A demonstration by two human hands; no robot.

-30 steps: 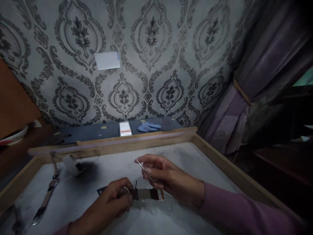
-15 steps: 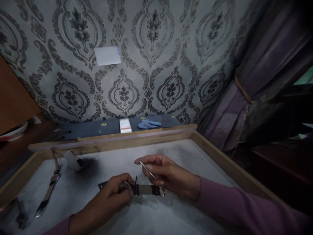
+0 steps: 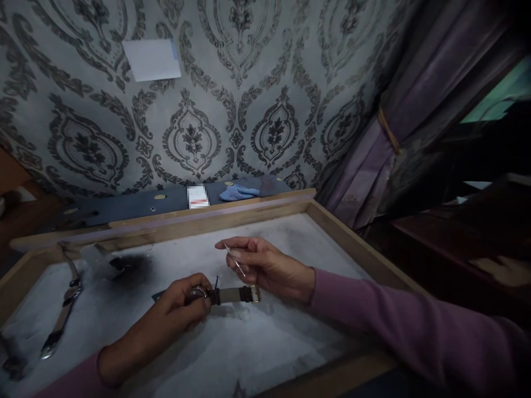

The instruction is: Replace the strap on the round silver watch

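My left hand (image 3: 182, 303) is closed around the case of a wristwatch (image 3: 232, 295). The watch's strap sticks out to the right, pale inner side showing, with a gold-coloured buckle at its end. A small dark strip stands up beside the case, and another dark strap end shows left of the fingers. Held between thumb and fingers, a thin pointed silver tool (image 3: 235, 261) slants across my right hand (image 3: 263, 266), above and near the buckle. Whether the tool is tweezers or a single rod I cannot make out. The watch face is mostly hidden by my left hand.
A wooden-rimmed tray (image 3: 344, 237) with a pale, stained floor lies under my hands. At its left lies a second watch (image 3: 68, 298), near a dark-and-white object (image 3: 103, 262). Behind the rim are a blue cloth (image 3: 238, 192) and a small white packet (image 3: 198, 197).
The view has swung right and down, so everything sits further left and higher. Both hands keep their holds on the watch and the tool, with little change between them.
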